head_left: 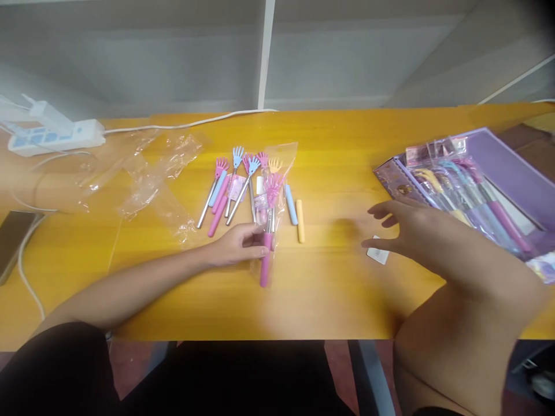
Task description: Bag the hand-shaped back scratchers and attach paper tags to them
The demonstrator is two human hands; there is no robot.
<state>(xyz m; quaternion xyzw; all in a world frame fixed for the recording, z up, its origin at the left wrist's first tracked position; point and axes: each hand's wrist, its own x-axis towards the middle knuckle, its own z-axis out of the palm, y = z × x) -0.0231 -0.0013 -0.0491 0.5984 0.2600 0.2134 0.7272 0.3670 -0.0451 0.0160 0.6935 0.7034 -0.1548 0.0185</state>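
Note:
My left hand [243,245] is closed round the handle of a pink back scratcher [265,268], which is inside a clear plastic bag [288,156]. Just behind it lie several loose back scratchers [243,193] with pink, blue and yellow hand-shaped heads and metal rods. Among them are separate coloured handles, including a blue handle [291,205] and a yellow handle [300,221]. To the right, my right hand [403,228] has its thumb and fingers apart. A small white card [378,252] shows right by its thumb; whether they touch I cannot tell.
A purple box [498,153] with several bagged back scratchers stands at the right, partly behind my right arm. Crumpled clear bags [160,173] lie at the left. A white power strip [82,136], cables and a dark flat object [17,240] are at the far left.

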